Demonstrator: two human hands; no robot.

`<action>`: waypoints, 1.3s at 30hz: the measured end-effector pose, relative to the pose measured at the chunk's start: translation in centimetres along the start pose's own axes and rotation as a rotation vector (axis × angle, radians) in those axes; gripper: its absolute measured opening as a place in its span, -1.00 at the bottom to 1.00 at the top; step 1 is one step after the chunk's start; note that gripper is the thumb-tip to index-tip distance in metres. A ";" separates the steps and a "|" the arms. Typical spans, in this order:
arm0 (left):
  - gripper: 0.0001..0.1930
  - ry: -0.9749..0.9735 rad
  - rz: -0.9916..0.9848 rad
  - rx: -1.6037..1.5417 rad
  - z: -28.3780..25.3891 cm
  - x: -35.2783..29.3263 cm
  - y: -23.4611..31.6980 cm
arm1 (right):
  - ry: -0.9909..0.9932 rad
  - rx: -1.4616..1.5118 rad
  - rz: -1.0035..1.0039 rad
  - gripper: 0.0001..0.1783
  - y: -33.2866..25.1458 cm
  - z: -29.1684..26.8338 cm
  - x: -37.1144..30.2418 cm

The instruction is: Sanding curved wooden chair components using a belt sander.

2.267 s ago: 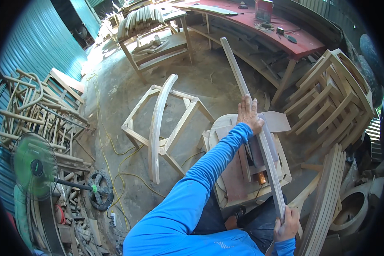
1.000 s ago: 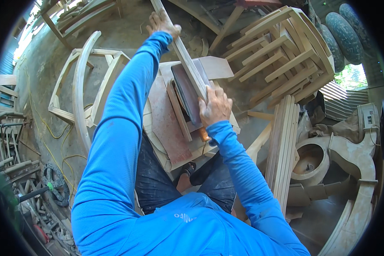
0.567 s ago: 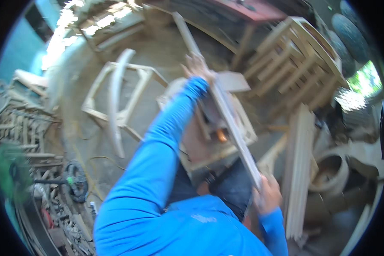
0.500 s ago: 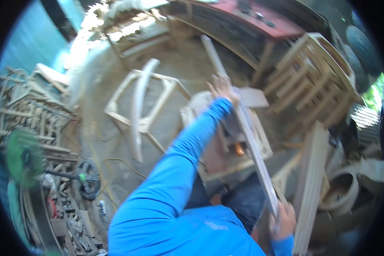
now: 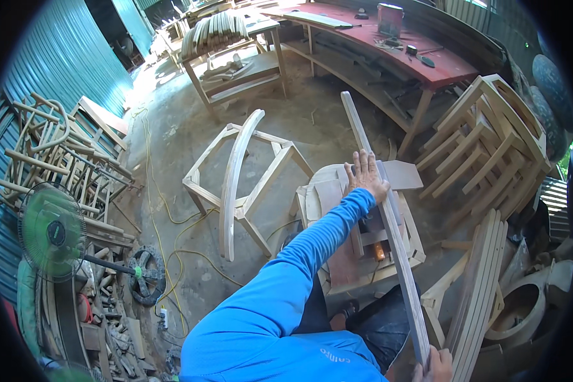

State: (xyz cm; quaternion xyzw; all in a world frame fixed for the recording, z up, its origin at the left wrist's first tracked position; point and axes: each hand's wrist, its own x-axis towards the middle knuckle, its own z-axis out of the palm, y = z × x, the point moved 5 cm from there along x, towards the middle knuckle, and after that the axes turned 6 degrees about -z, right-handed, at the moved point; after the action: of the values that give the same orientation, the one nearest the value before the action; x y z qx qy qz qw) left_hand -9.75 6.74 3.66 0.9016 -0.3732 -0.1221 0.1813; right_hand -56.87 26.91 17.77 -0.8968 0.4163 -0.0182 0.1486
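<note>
A long, narrow wooden strip (image 5: 391, 232) slants from the upper middle down to the lower right, crossing over a low wooden stand (image 5: 416, 245). My left hand (image 5: 370, 177) rests flat on its far part, fingers stretched out and open. At the near end, my right hand (image 5: 434, 366) is closed round the strip, partly cut off by the lower edge. Beneath the strip are a pale flat board (image 5: 402, 175), a brownish board (image 5: 342, 262) and a tool with an orange handle (image 5: 379, 252). The tool's other end is hidden.
A wooden frame (image 5: 270, 173) bearing a curved wooden piece (image 5: 233, 184) stands to the left. Long boards (image 5: 481, 286) lean at the right near stacked chair frames (image 5: 490, 143). A green fan (image 5: 52, 230) and yellow cord (image 5: 172, 270) are left; a red table (image 5: 449, 73) stands far right.
The view has shifted and become sharper. Against the stand, the strip and my left hand have come slightly nearer to me. My right hand still grips the near end.
</note>
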 end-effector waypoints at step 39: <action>0.12 0.049 -0.150 -0.718 -2.7 21.3 -3.9 | 0.402 -0.085 -0.199 -0.44 -8.5 14.8 41.5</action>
State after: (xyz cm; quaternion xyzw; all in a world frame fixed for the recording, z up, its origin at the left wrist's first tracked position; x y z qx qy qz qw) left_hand 8.38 -5.33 2.64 0.8080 -0.2349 -0.2367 0.4857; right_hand -21.24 4.59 2.25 -0.9172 0.3476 -0.1934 0.0222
